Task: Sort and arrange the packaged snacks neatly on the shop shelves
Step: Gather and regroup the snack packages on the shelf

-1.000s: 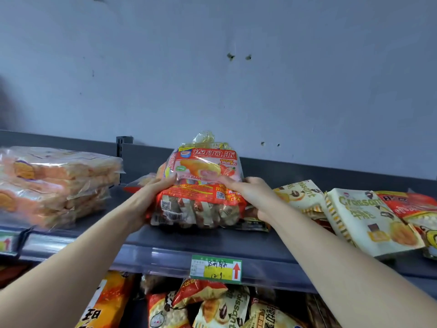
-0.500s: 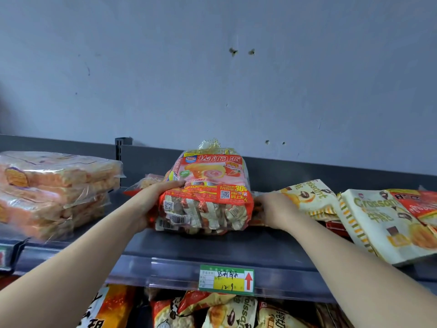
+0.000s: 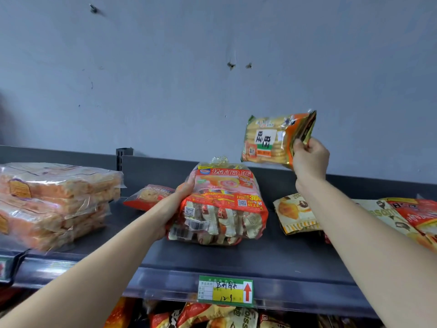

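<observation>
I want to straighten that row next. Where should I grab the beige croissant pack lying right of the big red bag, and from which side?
Probably pinch the croissant pack by its striped near edge, coming from the shelf front. It lies flat with that thin seam facing you and uncovered; the big red bag stands to its left.

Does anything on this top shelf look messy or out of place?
Yes. On the right, croissant bags and red packs lie askew, overlapping each other, unlike the squared stack of clear packs on the left.
</observation>
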{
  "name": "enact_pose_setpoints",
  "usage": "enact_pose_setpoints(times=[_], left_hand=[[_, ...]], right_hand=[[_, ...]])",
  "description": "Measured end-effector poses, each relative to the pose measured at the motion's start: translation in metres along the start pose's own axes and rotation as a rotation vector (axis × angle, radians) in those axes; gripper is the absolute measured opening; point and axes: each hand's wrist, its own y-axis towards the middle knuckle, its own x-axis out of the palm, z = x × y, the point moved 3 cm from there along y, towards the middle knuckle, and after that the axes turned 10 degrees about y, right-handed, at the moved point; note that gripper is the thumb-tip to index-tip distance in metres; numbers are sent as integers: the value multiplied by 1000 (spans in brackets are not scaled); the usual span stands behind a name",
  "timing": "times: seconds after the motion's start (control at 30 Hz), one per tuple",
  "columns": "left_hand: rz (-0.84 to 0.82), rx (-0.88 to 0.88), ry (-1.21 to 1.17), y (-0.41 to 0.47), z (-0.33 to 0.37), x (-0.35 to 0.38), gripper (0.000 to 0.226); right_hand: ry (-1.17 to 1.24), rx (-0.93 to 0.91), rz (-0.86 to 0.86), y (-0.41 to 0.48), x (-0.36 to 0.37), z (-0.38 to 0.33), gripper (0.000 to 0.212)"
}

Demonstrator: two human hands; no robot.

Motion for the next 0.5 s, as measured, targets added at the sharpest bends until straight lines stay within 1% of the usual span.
enact_pose_setpoints(times=[0.07,0.13,0.2,0.23,0.27,0.3,0.33,0.37,0.4,0.43,0.5], left_hand=[[-19,29,1,0,1,12,67],[-40,62,16,-3,3,19,65],[-17,89,12,-8,10,20,71],[38,118,0,-12,14,18,76],[127,148,-34,-17,18,13,83],[247,180,-65,-20,22,6,98],[362,234,-65,-25,26,-4,109],[432,315,-60,-33,31,-11,112],[474,400,-63,-41,34,-18,108],[496,447,-61,-47,35,-25,104],[509,457,-38,-60,35,-36,90]], right_hand=[[73,-31,-35,-1,3,-18,18],[130,-32,-101,-3,6,-32,15],[180,-2,-189,-4,9,-39,14],[202,24,-238,-6,11,-41,14],[221,50,-294,-7,14,-43,14],[236,83,-357,-10,16,-44,15],[250,120,-432,-13,20,-45,15],[261,168,-519,-18,24,-46,14],[273,215,-615,-22,28,-45,13],[292,266,-710,-28,33,-45,13],[345,356,-854,-42,42,-45,12]])
